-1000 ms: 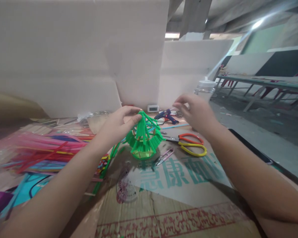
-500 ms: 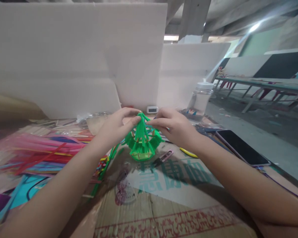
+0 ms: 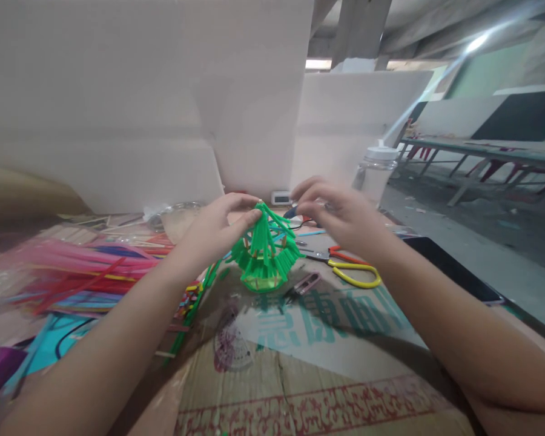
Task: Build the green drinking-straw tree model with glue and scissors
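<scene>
A green model (image 3: 266, 251) made of fuzzy pipe-cleaner strips and thin sticks stands on the cardboard, with a peaked top and a flared lower rim. My left hand (image 3: 229, 224) pinches its peak between thumb and fingers. To the right of the peak, my right hand (image 3: 333, 203) is raised, its fingers apart and slightly blurred, and I see nothing held in it. Just below its fingertips lies a dark blue object (image 3: 290, 212), mostly hidden. Scissors with yellow and orange handles (image 3: 356, 274) and small pink thread snips (image 3: 306, 284) lie right of the model.
Pink, red and blue pipe cleaners (image 3: 95, 266) are heaped at the left. A clear protractor (image 3: 234, 345) lies on the printed cardboard (image 3: 254, 387). At the right are a phone (image 3: 449, 266) and a water bottle (image 3: 378, 172). A small digital timer (image 3: 280, 197) stands behind the model.
My right hand has let go of the model and moved up and right, uncovering the scissors. My left hand keeps hold of the peak. The view has shifted slightly.
</scene>
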### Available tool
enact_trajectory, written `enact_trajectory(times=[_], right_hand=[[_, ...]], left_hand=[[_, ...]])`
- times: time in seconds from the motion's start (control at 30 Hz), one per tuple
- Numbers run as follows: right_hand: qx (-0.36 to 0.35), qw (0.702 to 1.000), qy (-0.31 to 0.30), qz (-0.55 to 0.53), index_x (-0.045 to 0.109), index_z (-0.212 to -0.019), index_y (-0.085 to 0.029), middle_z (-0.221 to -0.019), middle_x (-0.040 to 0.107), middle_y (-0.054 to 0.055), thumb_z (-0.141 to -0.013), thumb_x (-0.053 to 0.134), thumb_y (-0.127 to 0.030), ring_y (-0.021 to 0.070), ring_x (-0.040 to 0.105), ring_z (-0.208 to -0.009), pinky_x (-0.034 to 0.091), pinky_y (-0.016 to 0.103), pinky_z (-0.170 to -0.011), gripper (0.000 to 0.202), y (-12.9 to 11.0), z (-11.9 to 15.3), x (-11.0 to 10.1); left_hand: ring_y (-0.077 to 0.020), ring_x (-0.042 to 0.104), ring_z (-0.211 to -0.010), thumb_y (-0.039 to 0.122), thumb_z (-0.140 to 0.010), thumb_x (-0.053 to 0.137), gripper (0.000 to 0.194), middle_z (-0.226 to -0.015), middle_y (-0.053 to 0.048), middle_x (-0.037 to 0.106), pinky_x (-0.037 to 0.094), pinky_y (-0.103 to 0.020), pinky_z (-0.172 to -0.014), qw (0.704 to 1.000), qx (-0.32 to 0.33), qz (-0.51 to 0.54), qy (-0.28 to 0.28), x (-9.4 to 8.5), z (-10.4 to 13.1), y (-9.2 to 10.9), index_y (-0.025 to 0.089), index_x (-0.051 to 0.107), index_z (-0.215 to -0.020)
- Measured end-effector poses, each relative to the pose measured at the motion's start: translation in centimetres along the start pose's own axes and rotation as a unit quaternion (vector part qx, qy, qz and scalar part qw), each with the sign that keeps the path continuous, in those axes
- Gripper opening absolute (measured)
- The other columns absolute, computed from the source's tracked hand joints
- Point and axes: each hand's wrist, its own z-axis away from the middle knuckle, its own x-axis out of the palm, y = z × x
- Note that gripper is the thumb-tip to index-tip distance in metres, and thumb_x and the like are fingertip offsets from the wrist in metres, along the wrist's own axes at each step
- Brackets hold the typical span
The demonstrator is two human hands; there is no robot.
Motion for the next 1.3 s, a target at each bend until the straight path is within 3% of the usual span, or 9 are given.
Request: enact_trajectory(times=[0.13, 0.27, 0.33, 0.5, 0.57, 0.67, 0.83, 1.07, 1.3], right_hand=[[0.06, 0.994, 0.081, 0.039, 0.061, -0.073, -0.019, -0.063, 0.06, -0.001, -0.102, 0.04, -0.033, 0.0118, 0.056, -0.06, 0.042, 0.026, -0.061, 0.039, -1.0, 1.6, -1.3], [-0.09, 0.985, 0.004, 0.145, 0.066, -0.089, -0.016, -0.075, 0.067, 0.004, -0.092, 0.059, -0.042, 0.017, 0.06, -0.07, 0.043, 0.029, -0.064, 0.027, -2.1, 3.7, 1.2], [-0.151, 0.971, 0.012, 0.184, 0.065, -0.093, -0.013, -0.081, 0.068, 0.008, -0.089, 0.064, -0.042, 0.02, 0.06, -0.076, 0.044, 0.031, -0.067, 0.03, -2.2, 4.2, 2.7], [-0.161, 0.964, 0.028, 0.209, 0.064, -0.097, -0.011, -0.085, 0.067, 0.01, -0.09, 0.063, -0.038, 0.0225, 0.059, -0.082, 0.046, 0.034, -0.073, 0.028, -1.7, 4.5, 5.0], [-0.137, 0.973, 0.031, 0.184, 0.064, -0.095, -0.012, -0.085, 0.067, 0.009, -0.09, 0.063, -0.039, 0.0221, 0.059, -0.083, 0.045, 0.034, -0.074, 0.027, -1.7, 4.5, 5.1], [-0.018, 0.995, 0.032, 0.094, 0.065, -0.087, -0.014, -0.079, 0.066, 0.005, -0.093, 0.059, -0.034, 0.0167, 0.057, -0.074, 0.043, 0.029, -0.069, 0.021, -2.2, 4.2, 4.8], [0.169, 0.986, -0.007, 0.008, 0.07, -0.093, -0.019, -0.066, 0.064, -0.002, -0.092, 0.058, -0.032, 0.0107, 0.051, -0.055, 0.035, 0.025, -0.056, 0.018, -2.4, 2.3, 4.0], [0.198, 0.976, -0.091, 0.021, 0.075, -0.084, -0.019, -0.069, 0.068, 0.001, -0.092, 0.054, -0.035, 0.012, 0.052, -0.06, 0.032, 0.026, -0.056, 0.027, -1.7, 0.8, 4.6], [0.192, 0.978, -0.078, 0.02, 0.074, -0.086, -0.019, -0.07, 0.068, 0.0, -0.09, 0.056, -0.031, 0.0119, 0.054, -0.061, 0.031, 0.026, -0.057, 0.022, -1.8, 0.9, 5.1]], left_hand=[[-0.0213, 0.064, -0.102, 0.048, -0.096, 0.046, 0.038, -0.109, -0.003, 0.071, 0.049, -0.031, -0.09, 1.0, 0.007, 0.013, 0.003, 0.0, 0.1, -0.1, 0.022, 0.068, -0.112], [-0.0213, 0.064, -0.104, 0.049, -0.091, 0.054, 0.037, -0.112, -0.003, 0.07, 0.049, -0.03, -0.092, 1.0, 0.006, -0.001, 0.006, 0.1, 0.1, 0.1, 0.023, 0.068, -0.113], [-0.0215, 0.063, -0.106, 0.047, -0.09, 0.057, 0.036, -0.113, -0.003, 0.07, 0.049, -0.03, -0.093, 1.0, 0.004, -0.006, 0.005, 0.2, 0.2, 0.3, 0.022, 0.067, -0.114], [-0.0209, 0.064, -0.103, 0.049, -0.092, 0.052, 0.038, -0.11, -0.004, 0.07, 0.049, -0.031, -0.093, 1.0, -0.001, 0.009, 0.003, 0.2, 0.2, 0.4, 0.022, 0.067, -0.113], [-0.0211, 0.063, -0.104, 0.048, -0.09, 0.055, 0.036, -0.111, -0.004, 0.07, 0.048, -0.031, -0.094, 1.0, -0.001, 0.003, 0.002, 0.2, 0.1, 0.5, 0.021, 0.066, -0.112], [-0.0215, 0.061, -0.106, 0.046, -0.088, 0.058, 0.037, -0.114, -0.005, 0.067, 0.047, -0.032, -0.093, 1.0, 0.011, -0.01, 0.009, 0.0, 0.2, 0.8, 0.019, 0.063, -0.113], [-0.0209, 0.062, -0.081, 0.05, -0.086, 0.055, 0.034, -0.088, -0.005, 0.069, 0.047, -0.033, -0.072, 0.995, -0.026, -0.095, -0.005, -1.3, 0.6, 1.8, 0.018, 0.063, -0.09], [-0.0175, 0.057, -0.063, 0.055, -0.088, 0.052, 0.04, -0.071, -0.002, 0.066, 0.034, -0.029, -0.057, 0.985, 0.007, -0.167, -0.049, -1.3, 1.0, 1.9, 0.021, 0.068, -0.076], [-0.015, 0.048, -0.052, 0.052, -0.09, 0.048, 0.045, -0.056, 0.0, 0.055, 0.026, -0.029, -0.051, 0.978, 0.03, -0.204, -0.035, -0.5, 1.0, 1.8, 0.02, 0.057, -0.06]])
